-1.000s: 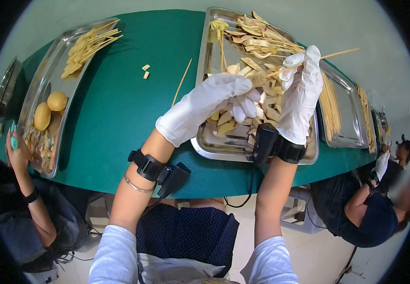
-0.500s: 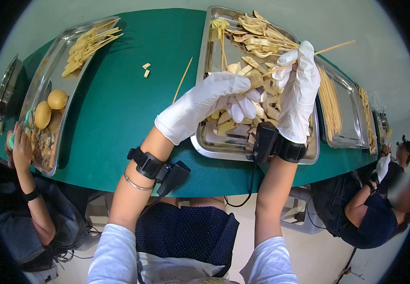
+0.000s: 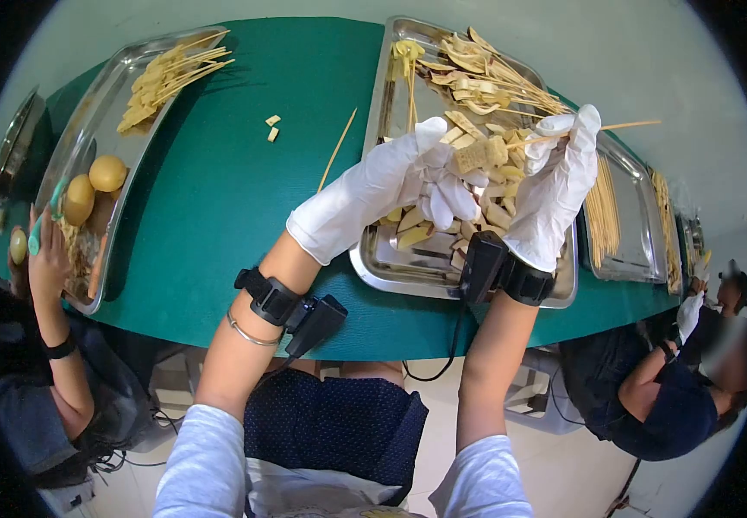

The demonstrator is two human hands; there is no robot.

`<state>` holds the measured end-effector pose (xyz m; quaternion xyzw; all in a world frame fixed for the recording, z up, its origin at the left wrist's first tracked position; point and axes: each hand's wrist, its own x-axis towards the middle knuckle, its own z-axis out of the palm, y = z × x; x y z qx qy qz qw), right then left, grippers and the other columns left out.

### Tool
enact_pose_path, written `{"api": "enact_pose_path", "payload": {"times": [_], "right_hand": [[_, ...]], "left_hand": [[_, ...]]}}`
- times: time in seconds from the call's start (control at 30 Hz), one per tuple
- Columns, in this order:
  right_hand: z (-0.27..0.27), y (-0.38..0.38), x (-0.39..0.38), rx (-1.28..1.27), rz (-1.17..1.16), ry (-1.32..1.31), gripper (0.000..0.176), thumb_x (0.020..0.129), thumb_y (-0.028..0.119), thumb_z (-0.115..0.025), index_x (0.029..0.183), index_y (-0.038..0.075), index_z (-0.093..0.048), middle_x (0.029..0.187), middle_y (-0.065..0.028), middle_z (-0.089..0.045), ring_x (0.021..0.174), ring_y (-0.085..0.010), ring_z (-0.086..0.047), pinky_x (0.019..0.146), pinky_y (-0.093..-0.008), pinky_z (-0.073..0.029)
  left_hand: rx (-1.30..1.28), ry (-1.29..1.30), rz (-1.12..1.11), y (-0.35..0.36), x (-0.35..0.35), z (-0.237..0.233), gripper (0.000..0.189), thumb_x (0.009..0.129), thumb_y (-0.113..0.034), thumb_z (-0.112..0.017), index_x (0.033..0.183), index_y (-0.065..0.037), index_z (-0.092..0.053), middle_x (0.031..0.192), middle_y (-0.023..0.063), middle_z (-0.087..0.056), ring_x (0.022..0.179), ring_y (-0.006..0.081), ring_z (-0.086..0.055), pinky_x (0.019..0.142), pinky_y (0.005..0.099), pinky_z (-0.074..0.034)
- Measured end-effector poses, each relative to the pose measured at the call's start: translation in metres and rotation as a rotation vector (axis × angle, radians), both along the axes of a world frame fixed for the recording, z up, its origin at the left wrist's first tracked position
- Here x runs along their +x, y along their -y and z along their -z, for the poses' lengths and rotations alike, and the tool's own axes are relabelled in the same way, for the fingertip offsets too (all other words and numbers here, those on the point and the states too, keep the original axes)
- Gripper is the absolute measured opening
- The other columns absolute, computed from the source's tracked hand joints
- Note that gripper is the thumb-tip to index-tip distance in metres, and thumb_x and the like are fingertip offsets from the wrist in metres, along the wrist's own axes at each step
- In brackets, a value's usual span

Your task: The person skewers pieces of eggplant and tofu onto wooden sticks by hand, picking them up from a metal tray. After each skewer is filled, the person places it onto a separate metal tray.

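Over the metal tray (image 3: pixel 373 269), my gloved right hand (image 3: pixel 559 177) pinches a thin wooden skewer (image 3: pixel 624 125) that runs to the left. Cut pieces of food (image 3: pixel 481 155) sit at the skewer's left end, between my hands. Beside them is my gloved left hand (image 3: pixel 399 181), its thumb raised and its fingers spread below the pieces; no grip on them shows. Loose cut pieces (image 3: pixel 416 235) lie in the tray under both hands. Filled skewers (image 3: pixel 477 65) lie at the tray's far side.
A second tray (image 3: pixel 117 250) at the left holds filled skewers (image 3: pixel 153 91) and round yellow items (image 3: pixel 107 173); a co-worker's hand (image 3: pixel 48 268) is at its edge. Right of my tray, another tray holds bare skewers (image 3: pixel 603 216). A single skewer (image 3: pixel 337 151) and two small pieces lie on the green table (image 3: pixel 244 216).
My left thumb has lifted off the food pieces, and the fingers have opened. More pieces now show on the skewer's end. At the left, the co-worker's hands have shifted and parted.
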<state>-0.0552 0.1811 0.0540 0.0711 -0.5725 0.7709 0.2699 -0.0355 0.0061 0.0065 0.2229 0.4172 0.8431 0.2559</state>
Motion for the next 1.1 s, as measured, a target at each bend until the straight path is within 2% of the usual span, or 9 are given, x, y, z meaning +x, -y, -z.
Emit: {"api": "enact_pose_path", "payload": {"times": [0.07,0.17,0.27,0.37,0.47,0.83,0.93,1.1], "right_hand": [[0.0,0.0,0.0,0.016,-0.016,-0.02,0.043,0.092,0.043,-0.056,0.07,0.006,-0.057,0.054,0.0,-0.047,0.045,-0.0084,-0.041,0.045,-0.0216,-0.028],[0.001,0.0,-0.001,0.035,0.002,-0.048,0.043,0.092,0.043,-0.055,0.071,0.006,-0.058,0.054,0.0001,-0.049,0.045,-0.0083,-0.041,0.043,-0.0216,-0.028],[0.0,-0.001,0.001,0.109,-0.031,-0.016,0.042,0.093,0.043,-0.054,0.071,0.007,-0.058,0.056,0.0001,-0.05,0.045,-0.0076,-0.041,0.042,-0.0214,-0.027],[0.001,0.002,0.001,0.175,-0.096,-0.015,0.041,0.094,0.042,-0.053,0.071,0.008,-0.058,0.057,0.0001,-0.053,0.045,-0.0063,-0.042,0.041,-0.0207,-0.026],[-0.003,0.004,0.004,0.204,-0.127,0.029,0.041,0.094,0.042,-0.053,0.07,0.008,-0.057,0.058,0.0,-0.053,0.045,-0.0061,-0.042,0.041,-0.0207,-0.027],[-0.001,0.008,0.006,0.205,-0.197,0.02,0.04,0.095,0.04,-0.053,0.073,0.008,-0.059,0.06,0.0001,-0.055,0.045,-0.005,-0.043,0.041,-0.0198,-0.029],[-0.003,0.012,0.008,0.203,-0.155,0.097,0.04,0.094,0.041,-0.053,0.072,0.008,-0.06,0.058,0.0007,-0.055,0.045,-0.0047,-0.043,0.041,-0.0198,-0.029],[-0.004,0.012,0.008,0.225,-0.224,0.143,0.042,0.094,0.041,-0.053,0.071,0.008,-0.061,0.055,0.0016,-0.053,0.045,-0.0047,-0.043,0.041,-0.0196,-0.028]], "left_hand": [[-0.008,-0.024,0.033,0.002,-0.005,0.008,0.062,0.097,-0.048,-0.036,0.109,0.008,-0.059,0.08,0.0149,-0.067,0.065,0.0184,-0.063,0.059,0.0252,-0.049],[-0.088,-0.045,0.002,0.001,0.001,0.002,0.061,0.096,-0.047,-0.039,0.108,0.009,-0.059,0.079,0.0134,-0.067,0.066,0.0176,-0.063,0.059,0.0252,-0.049],[-0.138,0.004,-0.02,0.001,0.003,0.001,0.053,0.095,-0.042,-0.044,0.104,0.008,-0.06,0.078,0.0118,-0.066,0.066,0.017,-0.062,0.06,0.0252,-0.049],[-0.045,0.037,-0.006,0.0,0.005,0.0,0.043,0.095,-0.036,-0.049,0.1,0.005,-0.062,0.078,0.0102,-0.066,0.066,0.0158,-0.062,0.061,0.0245,-0.049],[-0.194,-0.078,0.026,0.001,0.003,0.001,0.037,0.094,-0.031,-0.052,0.098,0.004,-0.063,0.078,0.0094,-0.066,0.066,0.0145,-0.061,0.062,0.0242,-0.05],[-0.111,-0.025,-0.036,-0.001,0.007,0.003,0.037,0.094,-0.031,-0.053,0.097,0.005,-0.063,0.078,0.0097,-0.065,0.064,0.0143,-0.061,0.063,0.0249,-0.05],[-0.126,-0.048,-0.069,0.001,0.006,0.003,0.039,0.093,-0.032,-0.053,0.097,0.006,-0.063,0.077,0.0102,-0.065,0.063,0.0145,-0.061,0.063,0.0247,-0.05],[-0.099,-0.036,-0.046,0.002,0.008,0.002,0.042,0.094,-0.034,-0.051,0.097,0.007,-0.062,0.074,0.0105,-0.065,0.063,0.0147,-0.061,0.062,0.0244,-0.049]]}}
